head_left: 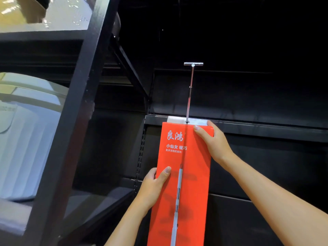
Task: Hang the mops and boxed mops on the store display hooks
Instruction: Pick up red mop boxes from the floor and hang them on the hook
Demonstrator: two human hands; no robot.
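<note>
Your left fingers (150,174) are curled round the left edge of the red boxed mop (190,157), thumb flat on its front and the rest wrapped behind, out of sight. Your right fingers (200,130) pinch the box's upper right corner: thumb on the front face, one fingertip showing over the top edge, the others hidden behind. So the left hand (152,185) grips low and the right hand (214,142) high, with the box upright between them.

Just left of your right fingers a white hang tab (177,119) sticks up from the box top, and the metal display hook (189,102) passes through the hole in it. The hook's rod runs away above your fingers to a short crossbar against the dark back panel (248,95); how it fastens there is lost in the dark. The box's bottom end is cut off at the lower edge, as are both your forearms.

Counted: one boxed mop, one hook, two hands. Well left of your left fingers stands a black shelving post (71,121), and beyond it one pale ribbed tub (26,139), blurred and partly cut off
</note>
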